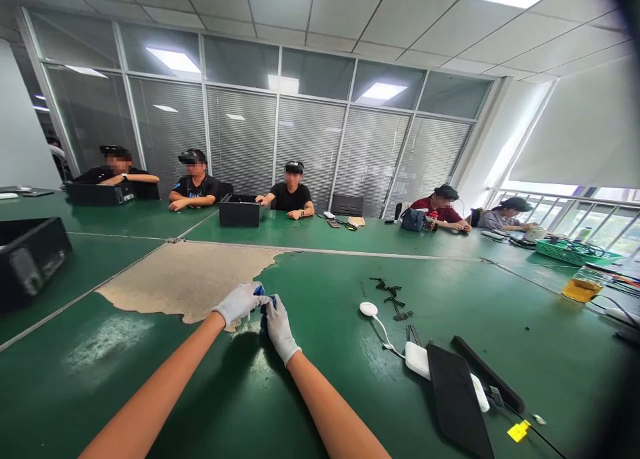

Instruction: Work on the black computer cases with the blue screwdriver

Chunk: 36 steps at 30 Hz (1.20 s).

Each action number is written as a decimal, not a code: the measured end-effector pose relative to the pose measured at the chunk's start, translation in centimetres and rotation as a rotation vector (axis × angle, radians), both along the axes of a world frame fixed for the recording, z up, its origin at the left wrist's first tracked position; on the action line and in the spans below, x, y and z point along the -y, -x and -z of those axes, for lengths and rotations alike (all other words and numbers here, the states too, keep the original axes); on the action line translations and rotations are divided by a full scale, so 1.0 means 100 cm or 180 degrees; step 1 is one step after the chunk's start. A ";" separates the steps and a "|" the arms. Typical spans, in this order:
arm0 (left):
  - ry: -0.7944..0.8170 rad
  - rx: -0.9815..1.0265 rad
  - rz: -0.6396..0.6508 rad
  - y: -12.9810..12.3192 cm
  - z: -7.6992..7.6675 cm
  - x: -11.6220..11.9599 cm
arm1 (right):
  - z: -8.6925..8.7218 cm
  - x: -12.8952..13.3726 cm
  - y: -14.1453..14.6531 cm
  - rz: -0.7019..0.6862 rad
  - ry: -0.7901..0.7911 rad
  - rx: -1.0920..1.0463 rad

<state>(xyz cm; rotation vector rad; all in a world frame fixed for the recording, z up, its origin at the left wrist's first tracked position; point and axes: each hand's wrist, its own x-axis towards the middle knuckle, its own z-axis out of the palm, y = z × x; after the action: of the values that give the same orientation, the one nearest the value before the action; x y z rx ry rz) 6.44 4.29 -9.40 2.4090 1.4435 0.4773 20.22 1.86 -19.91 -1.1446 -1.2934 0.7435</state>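
Observation:
My left hand [239, 304] and my right hand [280, 328] meet over the table in white work gloves with blue on the fingers. Both have their fingertips pinched together close to each other. Whatever lies between them is too small or too hidden to make out. To the right of my hands, several small black pieces [393, 291] lie scattered on the green tabletop. A white round puck with a cable [369, 309] is nearer, joined toward a white flat device [417, 359] partly under a black phone-like slab [457, 395].
A torn tan patch [190, 279] shows on the green table [320, 392]. Black boxes stand at the left [30, 262] and far side [240, 212]. Several people sit across. On the right are a black bar [487, 373], yellow tag [519, 431], amber liquid container [584, 285] and green basket [570, 251].

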 end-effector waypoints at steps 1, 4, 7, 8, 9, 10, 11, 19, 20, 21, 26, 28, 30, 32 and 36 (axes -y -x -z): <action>0.0040 0.0052 -0.0016 -0.001 -0.001 0.001 | 0.000 0.000 0.000 0.0002 0.0005 -0.0012; 0.0205 0.0250 -0.0015 -0.002 -0.004 0.005 | 0.002 0.000 0.000 -0.0091 -0.0002 -0.0115; 0.0549 0.0650 0.0002 -0.002 -0.005 0.007 | 0.004 -0.001 0.001 -0.0204 0.0023 -0.0249; 0.0686 0.0791 0.0009 -0.002 -0.004 0.007 | 0.005 -0.001 0.002 -0.0232 0.0037 -0.0288; 0.0809 0.0908 0.0010 -0.002 -0.004 0.007 | 0.006 -0.002 0.002 -0.0262 0.0047 -0.0320; 0.0918 0.1000 0.0002 -0.002 -0.003 0.007 | 0.006 -0.002 0.002 -0.0278 0.0047 -0.0353; 0.1001 0.1059 -0.0004 -0.003 -0.003 0.007 | 0.007 -0.003 0.002 -0.0279 0.0030 -0.0370; 0.0319 0.0289 -0.0019 -0.005 -0.008 0.010 | 0.012 -0.005 0.003 -0.0346 0.0086 -0.0452; 0.0260 0.0195 -0.0022 -0.005 -0.008 0.010 | 0.012 -0.004 0.003 -0.0391 0.0116 -0.0480; 0.0226 0.0135 -0.0036 -0.006 -0.009 0.010 | 0.012 -0.004 0.004 -0.0419 0.0123 -0.0495; 0.0192 0.0102 -0.0161 -0.006 -0.006 0.009 | 0.009 -0.004 0.003 -0.0439 -0.0077 -0.0372; 0.0253 0.0114 -0.0126 -0.004 -0.004 0.008 | 0.009 -0.004 0.003 -0.0478 -0.0050 -0.0361; 0.0343 0.0087 -0.0049 -0.002 -0.003 0.007 | 0.009 -0.005 0.003 -0.0542 0.0015 -0.0364; 0.0390 0.0029 -0.0005 0.001 -0.002 0.005 | 0.011 -0.005 0.003 -0.0578 0.0006 -0.0238; 0.0254 -0.0214 -0.0030 0.006 0.003 0.002 | 0.012 -0.003 0.005 -0.0479 -0.0039 0.0170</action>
<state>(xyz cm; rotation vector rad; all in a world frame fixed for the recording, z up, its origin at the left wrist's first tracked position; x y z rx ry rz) 5.87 4.13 -9.71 2.3773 1.4734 0.3372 19.76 2.17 -21.08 -1.0717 -1.4389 0.8186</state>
